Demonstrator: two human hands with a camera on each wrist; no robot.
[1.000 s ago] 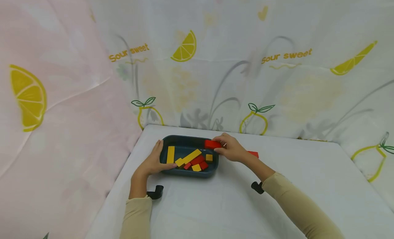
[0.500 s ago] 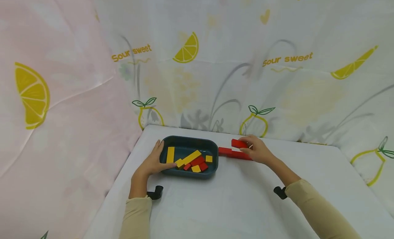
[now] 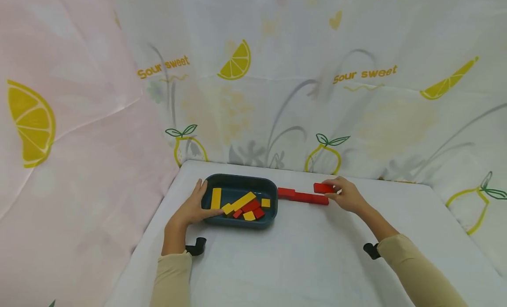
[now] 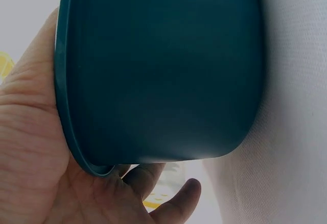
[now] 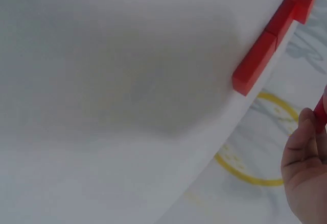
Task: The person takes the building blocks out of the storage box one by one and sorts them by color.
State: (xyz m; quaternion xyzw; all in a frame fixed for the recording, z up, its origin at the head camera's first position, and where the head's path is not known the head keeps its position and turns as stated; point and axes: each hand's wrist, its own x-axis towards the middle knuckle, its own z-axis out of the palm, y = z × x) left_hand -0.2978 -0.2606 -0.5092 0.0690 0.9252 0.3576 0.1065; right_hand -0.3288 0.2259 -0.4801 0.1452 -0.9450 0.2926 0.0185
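Note:
My right hand (image 3: pixel 348 195) pinches a red block (image 3: pixel 323 188) above the right end of a row of red blocks (image 3: pixel 303 197) lying on the white table. In the right wrist view this hand (image 5: pixel 306 168) is partly cut off at the edge, with a bit of its red block (image 5: pixel 320 113) showing. My left hand (image 3: pixel 192 206) grips the left end of a dark teal tub (image 3: pixel 237 224), thumb over the front rim. The left wrist view shows the tub's outer wall (image 4: pixel 163 71) close up, with the left hand (image 4: pixel 36 147) at its rim.
Inside the tub lie a long yellow block (image 3: pixel 215 198), another long yellow block (image 3: pixel 243 201), smaller yellow blocks and several red blocks (image 3: pixel 250 205). The row of red blocks starts beside the tub's right side. A patterned cloth (image 3: pixel 253 100) hangs behind the table (image 3: pixel 285 263).
My right hand has carried the red block out from over the tub's right rim, rightward to the row's far end. The left hand stays on the tub.

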